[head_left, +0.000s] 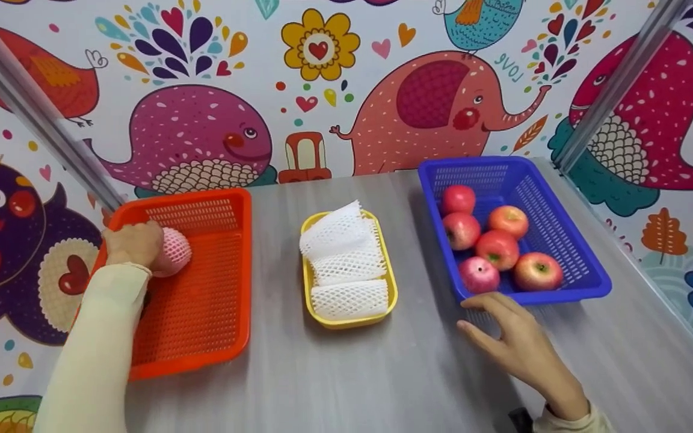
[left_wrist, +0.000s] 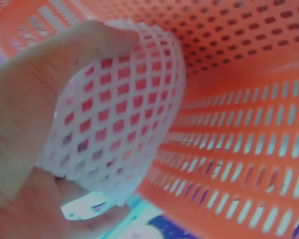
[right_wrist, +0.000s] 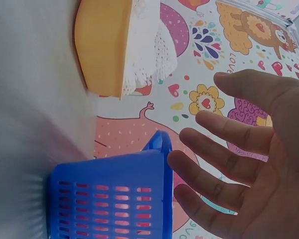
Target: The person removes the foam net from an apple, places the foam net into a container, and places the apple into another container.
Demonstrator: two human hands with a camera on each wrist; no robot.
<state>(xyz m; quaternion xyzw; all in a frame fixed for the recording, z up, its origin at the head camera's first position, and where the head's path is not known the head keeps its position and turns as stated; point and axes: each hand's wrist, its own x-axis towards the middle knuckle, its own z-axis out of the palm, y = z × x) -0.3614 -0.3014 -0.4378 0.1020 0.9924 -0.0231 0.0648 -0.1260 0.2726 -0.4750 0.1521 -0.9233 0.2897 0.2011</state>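
Note:
In the head view my left hand reaches into the orange basket at its far left corner. It grips an apple in a white foam net; the left wrist view shows red skin through the mesh of the net, with the thumb lying over its top. My right hand hovers just in front of the blue basket, holding nothing. Its fingers are spread and relaxed in the right wrist view. Several bare red apples lie inside the blue basket.
Between the two baskets stands a small yellow basket with several white foam nets in it. All three rest on a grey table. A wall with printed cartoon animals rises behind and at the sides.

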